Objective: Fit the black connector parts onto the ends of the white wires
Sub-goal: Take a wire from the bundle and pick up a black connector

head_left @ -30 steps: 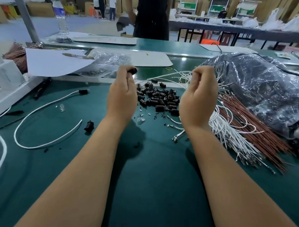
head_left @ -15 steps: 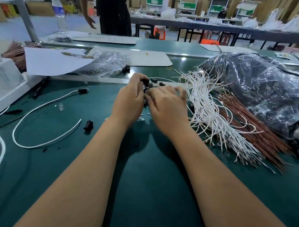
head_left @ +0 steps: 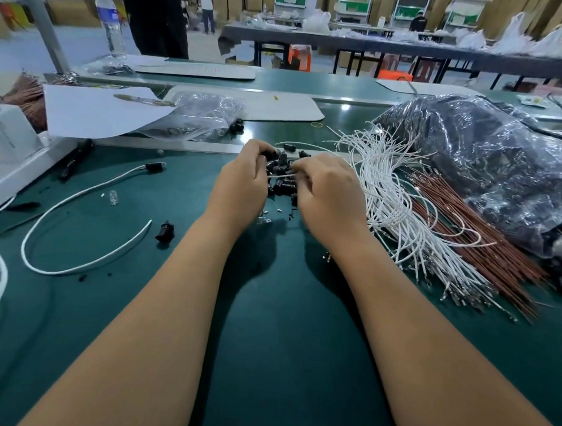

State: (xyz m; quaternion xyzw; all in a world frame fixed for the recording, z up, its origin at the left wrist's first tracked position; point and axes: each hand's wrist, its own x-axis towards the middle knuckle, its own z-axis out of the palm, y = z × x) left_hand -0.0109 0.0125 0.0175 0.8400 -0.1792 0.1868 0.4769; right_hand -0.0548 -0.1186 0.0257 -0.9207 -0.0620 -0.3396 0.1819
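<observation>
Fitting underway: left hand point(head_left: 242, 182) & right hand point(head_left: 330, 195) together, prob. pinching one white wire point(head_left: 283, 175) over black connectors point(head_left: 282, 180); big wire bundle point(head_left: 392, 205) left.

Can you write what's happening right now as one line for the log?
left hand: pinches black connector | right hand: holds white wire | both over connector pile | wire bundle: beside right hand
</observation>
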